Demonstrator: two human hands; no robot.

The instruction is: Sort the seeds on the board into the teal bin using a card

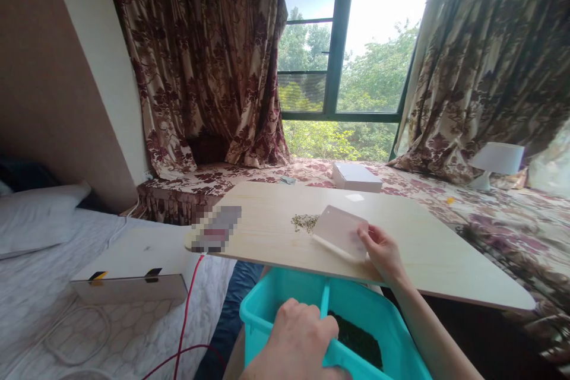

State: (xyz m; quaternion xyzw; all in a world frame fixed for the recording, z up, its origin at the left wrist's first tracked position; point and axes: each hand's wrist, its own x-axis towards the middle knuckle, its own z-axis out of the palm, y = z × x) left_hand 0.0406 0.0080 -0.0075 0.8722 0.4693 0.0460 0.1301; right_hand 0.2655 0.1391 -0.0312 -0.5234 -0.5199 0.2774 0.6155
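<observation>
In my right hand (378, 246) is a flat, translucent plastic sheet (339, 231), pinched at its right corner and tilted over the wooden tabletop (267, 202). Beside the sheet's left edge lies a small scatter of greenish-brown grains (301, 222), perhaps seeds. Below the table's near edge is a turquoise divided bin (262, 285). My left hand (303, 332) is closed around the bin's near rim by the divider, its fingertips hidden. Dark green material (358, 338) covers the bottom of the right compartment.
At the table's left end lies a blurred-out item (218, 228), with a red cable (189, 300) hanging below. A white box (133, 261) rests on the bed to the left. Beyond the table, another white box (356, 178) and a lamp (496, 160) stand on the window ledge.
</observation>
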